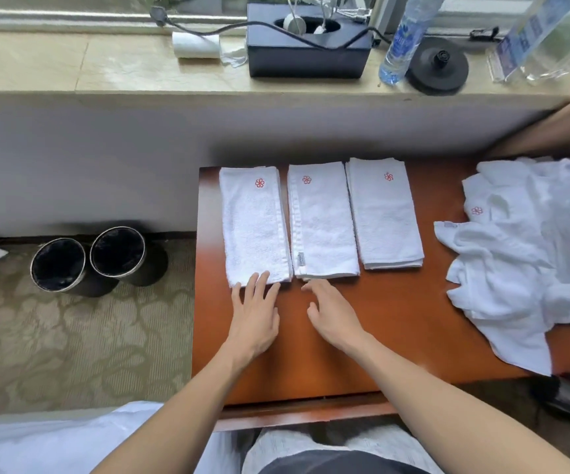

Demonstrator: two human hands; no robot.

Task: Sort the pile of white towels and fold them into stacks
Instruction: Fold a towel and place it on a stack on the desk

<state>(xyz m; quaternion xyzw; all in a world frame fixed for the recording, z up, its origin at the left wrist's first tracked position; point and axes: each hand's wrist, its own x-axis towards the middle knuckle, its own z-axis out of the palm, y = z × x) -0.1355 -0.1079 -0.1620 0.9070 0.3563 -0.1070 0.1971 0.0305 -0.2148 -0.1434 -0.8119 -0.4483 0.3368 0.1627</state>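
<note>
Touching the near edge of the leftmost folded white terry towel (pixel 254 224), the left hand (pixel 255 318) lies flat, fingers spread; the right hand (pixel 334 318), fingers relaxed, holds nothing.

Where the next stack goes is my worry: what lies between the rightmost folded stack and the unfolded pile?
Only bare table: the head view shows nothing between the rightmost folded stack and the unfolded pile, which lie apart.

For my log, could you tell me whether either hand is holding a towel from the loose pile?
No, the left hand and right hand rest by the folded towels, clear of the pile.
</note>
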